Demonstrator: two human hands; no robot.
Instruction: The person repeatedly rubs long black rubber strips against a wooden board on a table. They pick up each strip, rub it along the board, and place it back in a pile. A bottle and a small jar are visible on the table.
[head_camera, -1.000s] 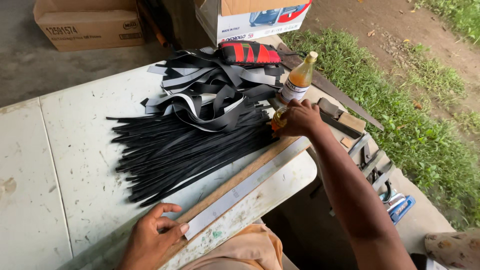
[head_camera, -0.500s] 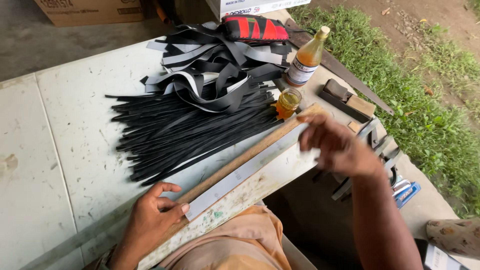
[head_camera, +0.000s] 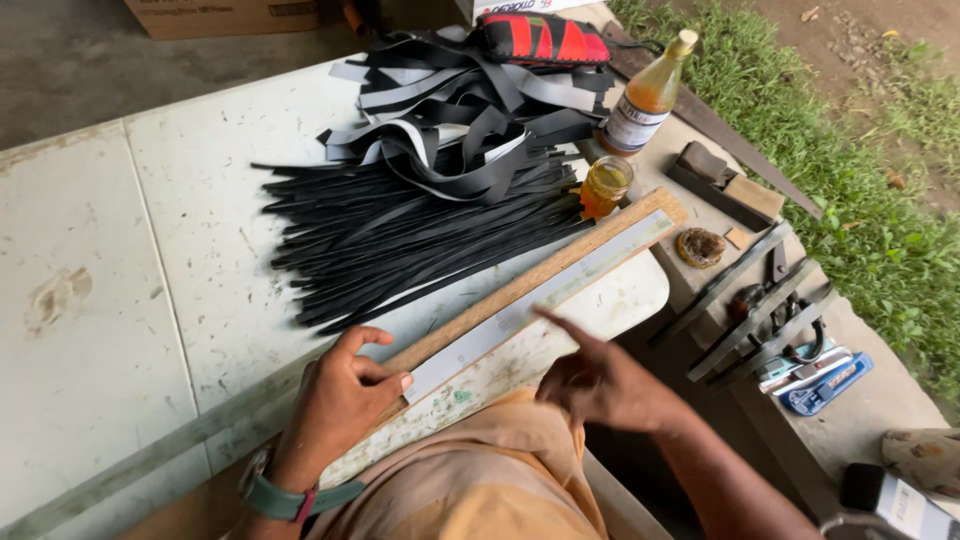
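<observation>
Here, long pale metal ruler (head_camera: 530, 300) on wooden strip (head_camera: 560, 262), seemingly scuffed

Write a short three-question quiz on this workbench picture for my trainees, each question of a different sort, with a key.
1. True or false: the left hand rests on the long metal ruler.
2. The small open jar stands: A) in the grass, B) beside the tall bottle, C) in a box.
3. Fill in: the right hand points one ____ at the ruler.

Key: 1 true; 2 B; 3 finger.
</observation>
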